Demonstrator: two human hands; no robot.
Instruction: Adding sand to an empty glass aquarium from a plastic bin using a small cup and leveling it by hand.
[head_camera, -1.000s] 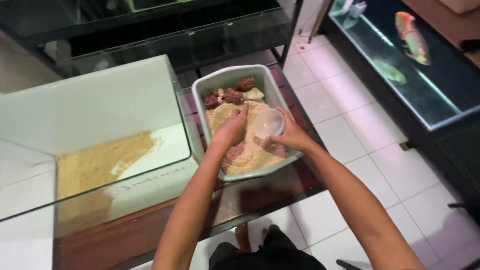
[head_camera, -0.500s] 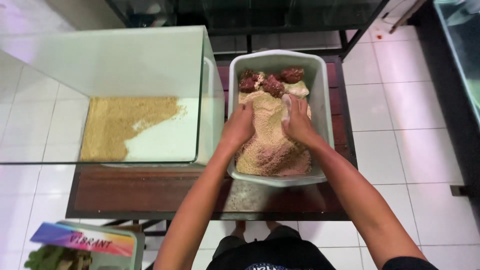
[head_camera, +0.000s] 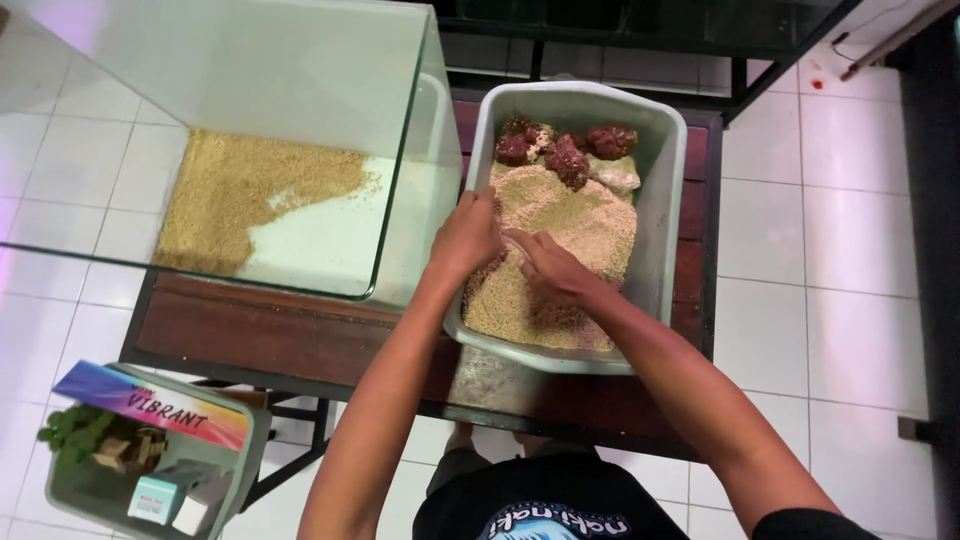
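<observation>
While buried wrist-close in tan gravel (head_camera: 560, 225) filling the pale green plastic tub (head_camera: 668, 200), left hand (head_camera: 465, 235) and right hand (head_camera: 548, 272) cupped over grains, grip unclear; could scatter gravel across wooden table (head_camera: 260, 330) if lifted overfull.

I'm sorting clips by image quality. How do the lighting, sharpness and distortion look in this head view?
Head view: even, soft light with faint shadows; pale reflections veil the glass tank; a pink-purple tint colours the floor tiles toward the edges; the left hand and right hand in the grey tub of sand are slightly soft.
</observation>
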